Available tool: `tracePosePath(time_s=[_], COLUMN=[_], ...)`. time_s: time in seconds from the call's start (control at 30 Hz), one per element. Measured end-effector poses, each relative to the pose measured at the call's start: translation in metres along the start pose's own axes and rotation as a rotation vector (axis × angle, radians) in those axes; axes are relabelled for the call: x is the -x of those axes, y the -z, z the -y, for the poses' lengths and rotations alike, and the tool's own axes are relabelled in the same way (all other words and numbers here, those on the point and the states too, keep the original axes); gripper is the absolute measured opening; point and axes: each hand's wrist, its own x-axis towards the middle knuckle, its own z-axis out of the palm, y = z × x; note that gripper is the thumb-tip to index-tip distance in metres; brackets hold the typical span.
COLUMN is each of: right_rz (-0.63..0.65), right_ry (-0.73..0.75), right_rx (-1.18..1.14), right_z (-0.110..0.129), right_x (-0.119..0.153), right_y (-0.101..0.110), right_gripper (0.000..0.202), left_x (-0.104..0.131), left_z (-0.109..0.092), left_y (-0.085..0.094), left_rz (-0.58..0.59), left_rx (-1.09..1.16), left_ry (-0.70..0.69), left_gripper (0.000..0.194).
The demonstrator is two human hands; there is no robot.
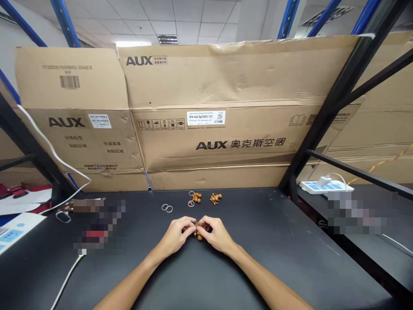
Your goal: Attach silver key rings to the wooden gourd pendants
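Both hands were at lower centre of frame, fingertips nearly meeting just above the black surface (200, 280). Left hand (179, 234): thumb and fingers drawn together in a narrow pinch on a thin metal ring, mostly hidden by the fingertips. Right hand (217, 234): same small pinch, on a brown bead charm (199, 237), which sat between the two hands with its round beads hanging below the tips. Couldn't tell whether the ring went through the charm; fingers covered the joint.

Just beyond the hands, near frame centre: a second bead charm (196, 198) with metal rings beside it, and a third bead charm (215, 198) a little to its right, apart from it. Left of those, two loose rings (169, 209) lay side by side.

Left side of frame: white cable (54, 148) running down past the black rack post, pixelated items on the surface, white power strip (19, 230) at the edge. Right side: another power strip (325, 187) with a plug in it, beyond the rack frame. Printed cardboard (238, 90) stood upright across the back.
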Motion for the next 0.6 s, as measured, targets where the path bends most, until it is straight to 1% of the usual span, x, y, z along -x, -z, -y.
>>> tracePosePath(time_s=[0.13, 0.27, 0.4, 0.5, 0.6], right_rz=[-0.006, 0.007, 0.019, 0.032, 0.045], right_ry=[0.009, -0.010, -0.005, 0.007, 0.025], right_rx=[0.017, 0.003, 0.027, 0.086, 0.138], right_z=[-0.0014, -0.0014, -0.0024, -0.0041, -0.0054], right_x=[0.0001, -0.0001, 0.0003, 0.0003, 0.0000], right_y=[0.0001, 0.0008, 0.0025, 0.0046, 0.0068], right_gripper=[0.017, 0.016, 0.018, 0.018, 0.017], left_x=[0.0001, -0.0003, -0.0004, 0.0000, 0.0006], left_z=[0.0028, 0.0061, 0.0077, 0.0078, 0.0069], left_y=[-0.0017, -0.0038, -0.0036, -0.0024, -0.0007], left_rz=[0.023, 0.014, 0.033, 0.061, 0.074], left_rx=[0.019, 0.089, 0.126, 0.151, 0.190], left_ry=[0.026, 0.049, 0.040, 0.051, 0.049], left_gripper=[0.023, 0.018, 0.019, 0.022, 0.020])
